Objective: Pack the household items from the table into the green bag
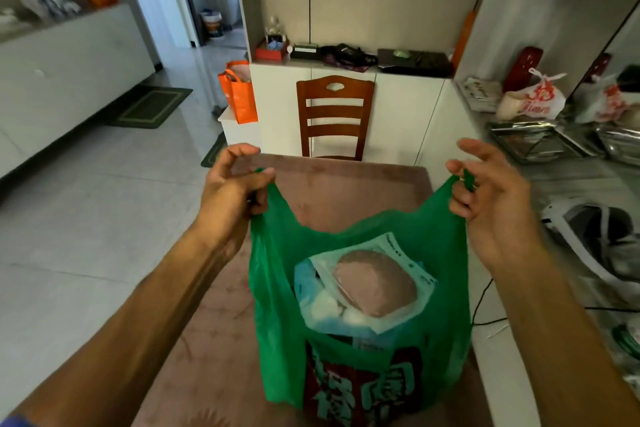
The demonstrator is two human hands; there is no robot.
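Observation:
A green plastic bag (277,288) with dark red print stands on the pink-brown table (346,184), mouth pulled wide. My left hand (232,191) pinches its left handle and my right hand (485,191) pinches its right handle, both raised above the table. Inside the bag lies a pale blue-green pouch (374,281) with a round brownish window, on top of other packets that are mostly hidden.
A wooden chair (334,114) stands at the table's far end against a white cabinet. An orange bag (240,97) sits to its left. On the right counter are a white printed plastic bag (533,100), metal trays (540,142) and a white helmet-like object (595,236).

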